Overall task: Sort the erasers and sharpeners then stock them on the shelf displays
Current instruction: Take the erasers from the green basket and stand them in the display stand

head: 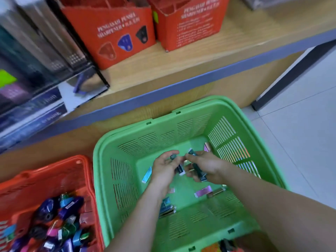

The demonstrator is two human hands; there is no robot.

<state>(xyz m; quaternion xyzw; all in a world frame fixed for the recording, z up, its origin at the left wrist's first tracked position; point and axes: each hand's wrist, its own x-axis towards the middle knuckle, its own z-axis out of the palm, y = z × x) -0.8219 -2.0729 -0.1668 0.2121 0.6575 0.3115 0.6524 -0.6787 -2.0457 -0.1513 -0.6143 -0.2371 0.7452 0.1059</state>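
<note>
Erasers (pixel 147 174) are scattered in the green basket (pixel 97 171). Dark ones are gripped in the curled fingers of the left hand (pixel 163 167), and a bundle is clasped in the right hand (pixel 206 167), likely so that several can be carried together. Sharpeners (pixel 60 224) are piled separately in the orange basket (pixel 54 165), below the shelf (pixel 181 62) boxes (pixel 112 33).

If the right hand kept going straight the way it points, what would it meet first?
Probably the left hand: the right hand, holding dark erasers, points leftward at it inside the green basket, almost touching, though depth is unclear.
</note>
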